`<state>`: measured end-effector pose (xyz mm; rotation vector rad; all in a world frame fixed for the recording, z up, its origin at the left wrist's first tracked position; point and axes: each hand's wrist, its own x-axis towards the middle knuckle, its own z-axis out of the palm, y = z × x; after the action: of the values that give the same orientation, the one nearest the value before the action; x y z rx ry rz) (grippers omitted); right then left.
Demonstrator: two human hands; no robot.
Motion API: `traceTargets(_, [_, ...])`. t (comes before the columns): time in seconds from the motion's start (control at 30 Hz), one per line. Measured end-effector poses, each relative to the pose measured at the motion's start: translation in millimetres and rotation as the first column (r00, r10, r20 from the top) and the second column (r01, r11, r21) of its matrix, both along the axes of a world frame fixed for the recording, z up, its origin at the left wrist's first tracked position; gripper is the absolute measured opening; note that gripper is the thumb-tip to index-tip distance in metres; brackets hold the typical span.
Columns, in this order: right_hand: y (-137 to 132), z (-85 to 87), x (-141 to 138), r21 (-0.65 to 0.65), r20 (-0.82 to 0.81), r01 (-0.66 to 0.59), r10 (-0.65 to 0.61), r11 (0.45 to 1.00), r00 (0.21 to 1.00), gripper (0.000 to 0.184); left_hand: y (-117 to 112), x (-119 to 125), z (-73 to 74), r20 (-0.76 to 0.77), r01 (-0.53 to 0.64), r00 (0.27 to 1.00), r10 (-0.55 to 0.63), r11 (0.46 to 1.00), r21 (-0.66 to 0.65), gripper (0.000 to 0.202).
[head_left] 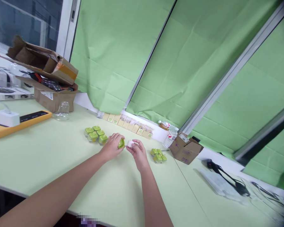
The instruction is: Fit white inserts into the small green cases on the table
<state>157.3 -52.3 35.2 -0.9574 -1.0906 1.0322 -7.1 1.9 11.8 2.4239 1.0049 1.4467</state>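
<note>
My left hand [112, 146] grips a small green lid [121, 143], its hollow side turned to the right. Close by on the right, my right hand [138, 153] pinches a small white piece [130, 143] whose kind I cannot make out. A narrow gap lies between the two pieces, above the table. Left of my left hand stands a cluster of small clear containers with green lids [93, 136], partly hidden behind that hand. Another group of green-lidded containers [158, 155] stands to the right of my right hand.
A row of small tan boxes [127, 123] lines the back of the table [109, 189]. Plastic bottles [169, 138] and a cardboard box [186, 148] stand right of them. At left are a clear jar [62, 112], a yellow power strip [33, 119] and stacked cardboard boxes [54, 99]. Cables [229, 179] lie far right.
</note>
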Motion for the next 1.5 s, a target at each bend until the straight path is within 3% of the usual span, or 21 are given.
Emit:
traceTargets(0.33, [-13, 10.8, -7, 0.047, -0.087, 0.001, 0.003, 0.999, 0.996, 0.033, 4, -4, 0.2, 0.003, 0.0, 1.0, 0.0, 0.999, 0.052, 0.027])
traceTargets(0.7, [-18, -0.9, -5, 0.022, 0.175, 0.046, -0.05, 0.999, 0.983, 0.038, -6, -4, 4.3, -0.128, 0.015, 0.992, -0.005, 0.997, 0.078, 0.023])
traceTargets(0.87, [-18, -1.6, -5, -0.069, 0.067, -0.015, 0.02, 0.998, 0.998, 0.045, -5, -4, 2.9, -0.144, 0.007, 0.989, 0.005, 0.997, 0.081, 0.024])
traceTargets(1.0, [-15, -5.2, -6, -0.016, 0.107, 0.057, -0.055, 0.998, 0.993, 0.051, -5, -4, 2.3, -0.162, 0.016, 0.987, -0.003, 0.997, 0.08, 0.023])
traceTargets(1.13, [-13, -6.9, -7, 0.046, 0.182, 0.127, -0.133, 0.991, 0.974, 0.038, -5, -4, 3.0, -0.17, 0.025, 0.985, -0.01, 0.996, 0.084, 0.023])
traceTargets(1.5, [-9, -17.0, -14, 0.135, 0.341, -0.013, -0.034, 0.991, 0.939, 0.04, -8, -4, 5.1, -0.219, 0.023, 0.976, -0.008, 0.997, 0.067, 0.018])
